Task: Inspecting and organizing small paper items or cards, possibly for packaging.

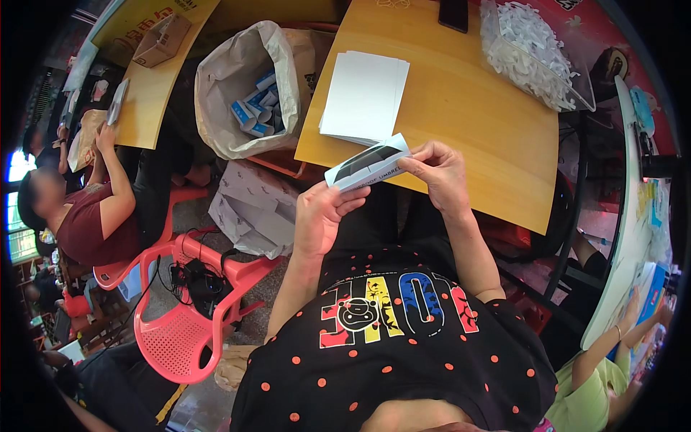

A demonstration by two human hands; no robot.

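Between my two hands, above the table's near edge, is a printed paper card (366,165), pale with a dark picture band, bent or rolled lengthwise. My left hand (320,214) grips its left end, fingers curled under it. At the right end, my right hand (440,175) pinches it between thumb and fingers. Just beyond lies a stack of white sheets (365,97) on the yellow wooden table (461,93). To the left stands an open white woven sack (210,101) with several blue-and-white paper tubes (259,106) inside.
A clear bin (576,97) of white plastic pieces (531,39) stands at the table's far right, near a dark phone (453,14). A red plastic chair (180,338) holding black cables (198,284) is at left. Another person (90,205) sits beyond it; one more (597,385) is at lower right.
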